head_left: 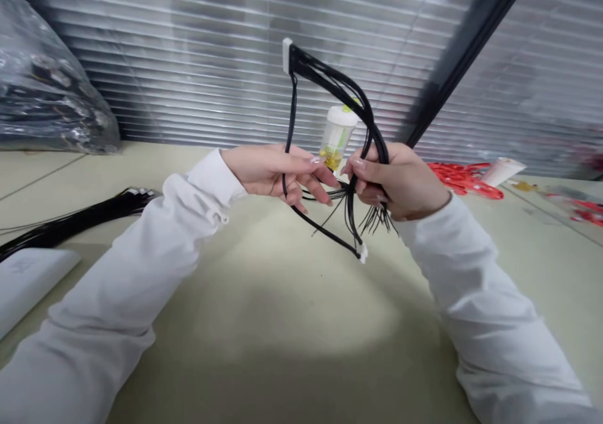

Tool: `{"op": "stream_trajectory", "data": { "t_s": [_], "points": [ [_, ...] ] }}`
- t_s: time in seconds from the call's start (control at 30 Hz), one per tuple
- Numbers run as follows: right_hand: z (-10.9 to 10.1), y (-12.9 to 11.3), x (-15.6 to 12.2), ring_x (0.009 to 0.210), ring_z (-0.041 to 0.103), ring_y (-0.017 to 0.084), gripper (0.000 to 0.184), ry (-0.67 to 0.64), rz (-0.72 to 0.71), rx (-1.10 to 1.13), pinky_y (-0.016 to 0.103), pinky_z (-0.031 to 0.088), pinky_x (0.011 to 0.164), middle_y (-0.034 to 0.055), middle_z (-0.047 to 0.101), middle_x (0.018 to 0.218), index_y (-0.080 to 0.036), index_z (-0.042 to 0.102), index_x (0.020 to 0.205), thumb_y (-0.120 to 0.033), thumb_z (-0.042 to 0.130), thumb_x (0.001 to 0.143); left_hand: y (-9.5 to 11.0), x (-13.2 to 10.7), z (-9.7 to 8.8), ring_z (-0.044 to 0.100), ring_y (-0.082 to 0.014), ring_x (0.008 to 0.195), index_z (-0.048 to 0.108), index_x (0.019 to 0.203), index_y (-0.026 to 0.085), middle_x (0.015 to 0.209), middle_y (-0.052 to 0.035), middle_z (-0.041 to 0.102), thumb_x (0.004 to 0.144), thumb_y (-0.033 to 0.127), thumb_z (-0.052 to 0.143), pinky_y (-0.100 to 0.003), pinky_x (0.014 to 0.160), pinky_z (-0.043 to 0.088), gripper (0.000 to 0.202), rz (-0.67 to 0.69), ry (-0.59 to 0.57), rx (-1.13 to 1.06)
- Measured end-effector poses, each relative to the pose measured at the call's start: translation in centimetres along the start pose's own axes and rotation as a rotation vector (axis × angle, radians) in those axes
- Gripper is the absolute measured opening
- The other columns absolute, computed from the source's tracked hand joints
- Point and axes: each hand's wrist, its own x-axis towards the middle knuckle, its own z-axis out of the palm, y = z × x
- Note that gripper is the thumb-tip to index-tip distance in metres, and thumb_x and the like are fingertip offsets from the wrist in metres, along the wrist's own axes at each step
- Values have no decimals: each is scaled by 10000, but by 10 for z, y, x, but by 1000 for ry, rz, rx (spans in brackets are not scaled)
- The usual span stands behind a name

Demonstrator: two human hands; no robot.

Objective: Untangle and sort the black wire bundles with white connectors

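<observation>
Both hands hold a black wire harness (339, 91) above the pale green table (282, 311). My right hand (400, 182) grips the thick bundle, whose loose wire ends fan out below the fingers. My left hand (276, 169) pinches a thinner black wire that loops down to a small white connector (362, 252). A larger white connector (287, 55) tops the harness, raised above both hands. Between the hands, behind the wires, stands a clear plastic bottle (335, 138) with a white cap and yellow contents.
A bundle of black wires (75, 220) lies at the left beside a white flat object (28, 279). A clear plastic bag (47, 91) of parts sits far left. Red wires (459, 178) lie at the right. Closed blinds (198, 53) run behind the table.
</observation>
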Motion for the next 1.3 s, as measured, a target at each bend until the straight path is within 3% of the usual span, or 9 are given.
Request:
{"op": "stream_trajectory", "data": {
  "t_s": [0.13,0.27,0.43,0.6,0.83,1.03,1.1,1.23,1.3],
  "points": [
    [5,-6,-1,356,344,22,168,118,-45,-73,152,246,305,-12,452,486,-121,579,668,-267,644,723,-15,9,-3,614,-155,624,645,910,116,858,-114,648,775,268,528,-393,762,484,234,205,-117,-251],
    [9,-13,-3,345,362,27,230,271,-102,-150,156,255,298,6,494,502,-131,547,639,-320,627,742,-38,19,11,608,-170,812,618,895,160,925,-56,626,800,298,527,-374,795,473,191,274,-25,-498],
    [9,-24,-14,342,382,28,256,349,-225,-255,157,274,300,7,503,514,-145,563,615,-354,618,753,-47,18,41,612,-167,767,606,942,150,939,-72,617,781,303,575,-344,736,494,224,236,81,-448],
    [14,-41,-32,393,403,28,218,344,-371,-383,161,310,331,0,503,532,-151,576,612,-295,609,772,-39,6,57,590,-119,608,581,770,127,706,-22,604,746,286,629,-268,599,505,168,318,172,-387],
    [24,-55,-50,441,447,30,168,320,-476,-421,169,346,346,-51,533,587,-164,568,623,-225,594,778,-33,-6,63,590,-115,587,562,776,122,688,-18,612,752,277,625,-252,555,500,169,380,183,-297],
    [16,-54,-48,422,444,45,172,358,-471,-506,180,335,334,-42,522,531,-156,580,627,-256,612,764,-32,-6,59,601,-116,628,564,759,128,706,-16,608,793,271,578,-219,550,479,148,387,203,-235],
    [12,-51,-45,425,434,49,174,352,-467,-509,179,331,342,-32,502,507,-151,586,634,-261,612,766,-32,-6,57,595,-118,602,568,760,115,687,-23,598,792,265,568,-216,528,477,153,391,159,-291],
    [8,-46,-36,437,418,36,291,280,-439,-543,162,340,380,-13,480,472,-122,554,560,-298,582,791,-34,-4,52,603,-155,616,582,859,95,721,-64,609,755,214,535,-281,520,515,165,374,-65,-468],
    [9,-43,-31,470,459,45,348,275,-419,-573,161,375,419,1,501,479,-118,522,504,-306,580,791,-36,-3,49,604,-146,621,572,922,116,750,-63,615,758,158,518,-288,523,530,178,337,-79,-470]
  ]
}}
